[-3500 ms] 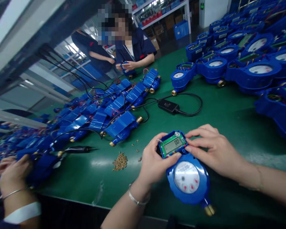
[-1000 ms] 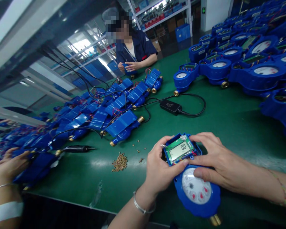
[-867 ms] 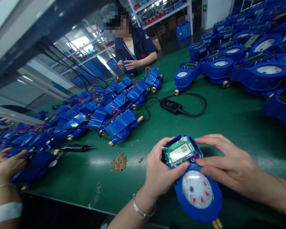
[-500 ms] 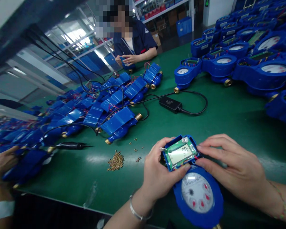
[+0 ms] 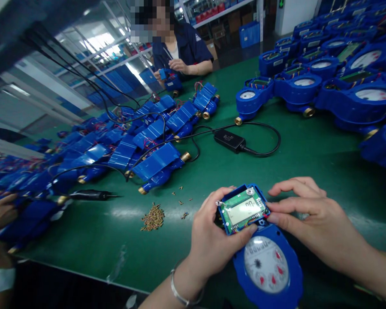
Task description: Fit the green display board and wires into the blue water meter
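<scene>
A blue water meter [image 5: 292, 270] with a round white dial [image 5: 266, 264] is held tilted in my left hand [image 5: 209, 234]. My left fingers wrap behind its upper housing, and the thumb presses near the lower edge. Inside that open housing sits a green circuit board with a lit display [image 5: 244, 210]. At the housing's right corner, the thumb and index finger of my right hand [image 5: 312, 219] are pinched together, with a bit of red wire beside the tips. What lies between them is hidden; the other fingers are raised.
Left of the meter lie a pile of brass screws [image 5: 152, 217] and a black screwdriver [image 5: 91, 195]. A black cabled box [image 5: 230, 140] rests beyond. Blue meters [image 5: 156, 167] crowd both sides. A co-worker [image 5: 180, 51] sits opposite; another person's hand [image 5: 1, 214] is at left.
My right index finger has lifted while the thumb has moved up along the housing's corner. The display digits look different. Across the table, the co-worker's hand has risen off a blue part.
</scene>
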`<state>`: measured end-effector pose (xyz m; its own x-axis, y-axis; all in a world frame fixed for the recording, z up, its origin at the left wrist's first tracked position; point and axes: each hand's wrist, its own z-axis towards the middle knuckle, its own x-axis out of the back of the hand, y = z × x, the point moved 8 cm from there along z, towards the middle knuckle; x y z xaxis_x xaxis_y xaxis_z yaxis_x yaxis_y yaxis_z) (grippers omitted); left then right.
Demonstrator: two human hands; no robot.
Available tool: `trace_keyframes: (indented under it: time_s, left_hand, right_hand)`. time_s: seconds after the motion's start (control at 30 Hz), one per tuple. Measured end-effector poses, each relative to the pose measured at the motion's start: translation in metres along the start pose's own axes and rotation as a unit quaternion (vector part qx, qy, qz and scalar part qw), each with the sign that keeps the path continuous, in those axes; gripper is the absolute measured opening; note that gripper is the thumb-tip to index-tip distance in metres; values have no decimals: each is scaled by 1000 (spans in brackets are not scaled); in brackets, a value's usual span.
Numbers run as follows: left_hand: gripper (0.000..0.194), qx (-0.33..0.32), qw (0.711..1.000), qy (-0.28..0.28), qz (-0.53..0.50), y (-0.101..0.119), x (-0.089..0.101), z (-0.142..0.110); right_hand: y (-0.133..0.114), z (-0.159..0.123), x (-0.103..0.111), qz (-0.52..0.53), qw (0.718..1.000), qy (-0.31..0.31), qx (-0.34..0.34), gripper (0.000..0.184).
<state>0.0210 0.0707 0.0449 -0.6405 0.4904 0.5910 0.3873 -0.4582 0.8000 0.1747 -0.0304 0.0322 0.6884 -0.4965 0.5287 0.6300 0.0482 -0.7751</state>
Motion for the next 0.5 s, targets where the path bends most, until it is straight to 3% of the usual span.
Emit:
trace_keyframes:
  time_s: [0.2, 0.37, 0.5]
  left_hand:
    - [58, 34, 999, -28, -17, 1, 0, 1]
    - [56, 44, 999, -18, -1, 5, 0, 3]
    - [57, 56, 998, -16, -9, 4, -3, 4]
  right_hand:
    - [8, 3, -8, 43, 995, -83, -43, 27]
    - [-1, -1, 0, -21, 997, -65, 29, 13]
    - [-6, -10, 4, -60, 993, -50, 86, 16]
